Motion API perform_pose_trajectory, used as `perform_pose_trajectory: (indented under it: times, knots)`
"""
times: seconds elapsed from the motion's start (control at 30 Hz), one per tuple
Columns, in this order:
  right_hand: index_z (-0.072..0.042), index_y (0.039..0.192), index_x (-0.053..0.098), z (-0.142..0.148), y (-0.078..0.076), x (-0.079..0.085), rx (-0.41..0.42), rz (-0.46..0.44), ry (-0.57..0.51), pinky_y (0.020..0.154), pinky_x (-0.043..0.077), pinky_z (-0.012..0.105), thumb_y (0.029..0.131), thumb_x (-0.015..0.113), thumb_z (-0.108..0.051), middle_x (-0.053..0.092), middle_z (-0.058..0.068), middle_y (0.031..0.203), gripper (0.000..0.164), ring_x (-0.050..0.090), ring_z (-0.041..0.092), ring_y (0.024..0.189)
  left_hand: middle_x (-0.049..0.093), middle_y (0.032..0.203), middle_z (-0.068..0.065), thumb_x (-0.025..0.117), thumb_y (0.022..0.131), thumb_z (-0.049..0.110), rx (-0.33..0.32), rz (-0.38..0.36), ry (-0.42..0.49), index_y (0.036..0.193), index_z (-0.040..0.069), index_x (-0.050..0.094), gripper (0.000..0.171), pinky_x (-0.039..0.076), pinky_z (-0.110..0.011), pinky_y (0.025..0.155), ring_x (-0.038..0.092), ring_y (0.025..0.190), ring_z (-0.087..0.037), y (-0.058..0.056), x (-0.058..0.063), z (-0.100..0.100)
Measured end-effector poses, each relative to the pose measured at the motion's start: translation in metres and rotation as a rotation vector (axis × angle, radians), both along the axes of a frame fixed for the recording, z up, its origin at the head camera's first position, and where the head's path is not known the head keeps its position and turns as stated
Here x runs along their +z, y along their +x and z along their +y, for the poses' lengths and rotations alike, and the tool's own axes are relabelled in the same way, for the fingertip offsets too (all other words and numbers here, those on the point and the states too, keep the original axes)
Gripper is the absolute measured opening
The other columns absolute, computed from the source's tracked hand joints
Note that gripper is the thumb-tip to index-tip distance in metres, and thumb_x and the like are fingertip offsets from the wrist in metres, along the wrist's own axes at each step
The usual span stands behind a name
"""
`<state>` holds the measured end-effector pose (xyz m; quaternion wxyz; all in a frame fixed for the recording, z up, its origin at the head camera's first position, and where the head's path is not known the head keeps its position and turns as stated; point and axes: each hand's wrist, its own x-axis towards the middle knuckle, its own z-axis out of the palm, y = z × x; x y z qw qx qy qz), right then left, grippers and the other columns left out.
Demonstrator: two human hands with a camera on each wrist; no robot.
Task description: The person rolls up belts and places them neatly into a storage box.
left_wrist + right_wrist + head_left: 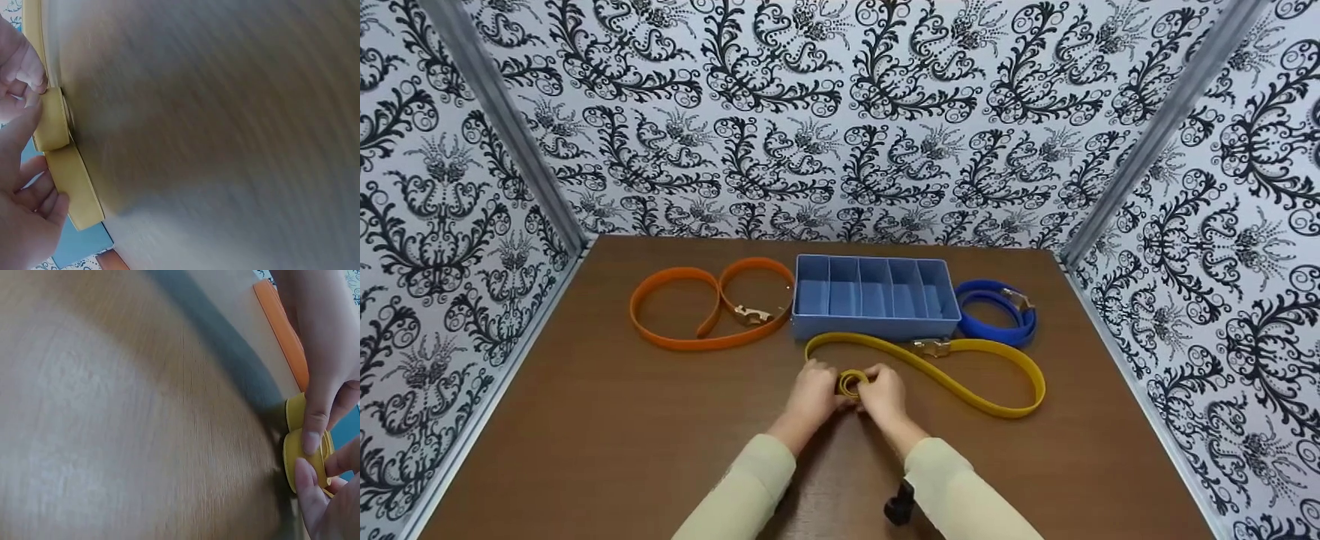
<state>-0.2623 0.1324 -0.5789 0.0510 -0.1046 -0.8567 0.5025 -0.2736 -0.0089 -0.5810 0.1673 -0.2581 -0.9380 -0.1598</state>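
A yellow strap point(997, 409) with a gold-coloured metal clasp point(931, 348) lies on the table in a long loop, one end wound into a small coil point(851, 384). My left hand point(814, 394) grips the strap at the left of this coil, where the unrolled length leads away. On the coil's other side my right hand point(883, 394) pinches it between thumb and fingers. In the right wrist view, both thumbs press on the outside of the coil point(304, 453). The left wrist view shows the left fingers against the flat strap point(76, 188) beside the roll.
Behind the hands stands a blue-grey tray point(877, 328) with several compartments. An orange strap point(720, 343) with a metal clasp lies loosely looped at the left. A blue strap point(994, 332) lies coiled at the tray's right. Patterned walls enclose the brown table point(607, 435).
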Motion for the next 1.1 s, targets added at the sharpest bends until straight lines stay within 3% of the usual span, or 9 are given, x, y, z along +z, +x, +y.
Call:
perform_pose_trajectory:
  times: [0.13, 0.23, 0.33, 0.47, 0.6, 0.7, 0.8, 1.1]
  knots:
    - [0.011, 0.101, 0.059, 0.008, 0.001, 0.001, 0.119, -0.045, -0.13, 0.047, 0.054, 0.032, 0.082, 0.061, 0.007, 0.063, 0.021, 0.089, 0.019, 0.064, 0.024, 0.05, 0.062, 0.072, -0.006, 0.087, 0.069, 0.034, -0.03, -0.011, -0.002, 0.076, 0.004, 0.067, 0.036, 0.046, -0.038, 0.086, 0.059, 0.077, -0.026, 0.0, 0.0, -0.005]
    - [0.011, 0.104, 0.059, 0.017, 0.0, 0.005, 0.238, -0.07, -0.118, 0.056, 0.056, 0.036, 0.084, 0.064, 0.004, 0.064, 0.019, 0.093, 0.021, 0.066, 0.027, 0.061, 0.063, 0.077, -0.007, 0.085, 0.071, 0.029, -0.055, -0.021, -0.01, 0.079, 0.004, 0.067, 0.032, 0.046, -0.038, 0.088, 0.058, 0.082, -0.027, 0.0, -0.002, -0.009]
    - [0.008, 0.109, 0.062, 0.029, -0.003, 0.009, 0.392, -0.025, 0.026, 0.074, 0.055, 0.041, 0.084, 0.069, -0.002, 0.064, 0.017, 0.102, 0.028, 0.066, 0.029, 0.083, 0.063, 0.082, -0.007, 0.084, 0.074, 0.027, -0.086, -0.027, -0.036, 0.082, 0.004, 0.067, 0.03, 0.045, -0.039, 0.093, 0.059, 0.087, -0.028, -0.002, -0.002, -0.012]
    - [0.002, 0.118, 0.063, 0.042, -0.01, 0.016, 0.647, 0.131, 0.275, 0.098, 0.043, 0.045, 0.082, 0.072, -0.007, 0.06, 0.015, 0.122, 0.039, 0.056, 0.031, 0.113, 0.064, 0.085, -0.008, 0.084, 0.073, 0.025, -0.158, -0.033, -0.056, 0.082, 0.004, 0.065, 0.029, 0.043, -0.041, 0.098, 0.061, 0.089, -0.028, -0.006, 0.0, -0.017]
    - [-0.002, 0.118, 0.065, 0.052, -0.016, 0.022, 0.893, 0.271, 0.527, 0.105, 0.037, 0.044, 0.08, 0.074, -0.007, 0.056, 0.013, 0.134, 0.04, 0.05, 0.029, 0.125, 0.067, 0.087, -0.007, 0.084, 0.071, 0.029, -0.25, -0.048, -0.055, 0.087, 0.005, 0.07, 0.032, 0.042, -0.041, 0.098, 0.062, 0.09, -0.026, -0.011, 0.002, -0.021]
    - [-0.004, 0.117, 0.068, 0.054, -0.018, 0.023, 1.018, 0.377, 0.666, 0.103, 0.04, 0.04, 0.081, 0.074, -0.006, 0.058, 0.012, 0.133, 0.037, 0.053, 0.027, 0.123, 0.067, 0.088, -0.005, 0.084, 0.069, 0.033, -0.306, -0.056, -0.051, 0.092, 0.008, 0.073, 0.035, 0.044, -0.037, 0.092, 0.06, 0.089, -0.024, -0.015, 0.004, -0.023]
    - [-0.004, 0.119, 0.068, 0.054, -0.019, 0.02, 1.081, 0.455, 0.714, 0.099, 0.044, 0.037, 0.083, 0.073, -0.005, 0.06, 0.012, 0.13, 0.036, 0.057, 0.025, 0.119, 0.067, 0.086, -0.003, 0.086, 0.068, 0.032, -0.336, -0.062, -0.042, 0.094, 0.009, 0.075, 0.037, 0.045, -0.035, 0.084, 0.058, 0.087, -0.023, -0.017, 0.004, -0.025]
    - [-0.002, 0.127, 0.062, 0.049, -0.022, 0.021, 1.098, 0.486, 0.762, 0.097, 0.046, 0.035, 0.086, 0.075, -0.014, 0.061, 0.011, 0.125, 0.045, 0.059, 0.023, 0.113, 0.067, 0.083, -0.004, 0.088, 0.064, 0.033, -0.339, -0.049, -0.025, 0.092, 0.007, 0.074, 0.041, 0.047, -0.034, 0.081, 0.059, 0.085, -0.023, -0.02, 0.005, -0.028]
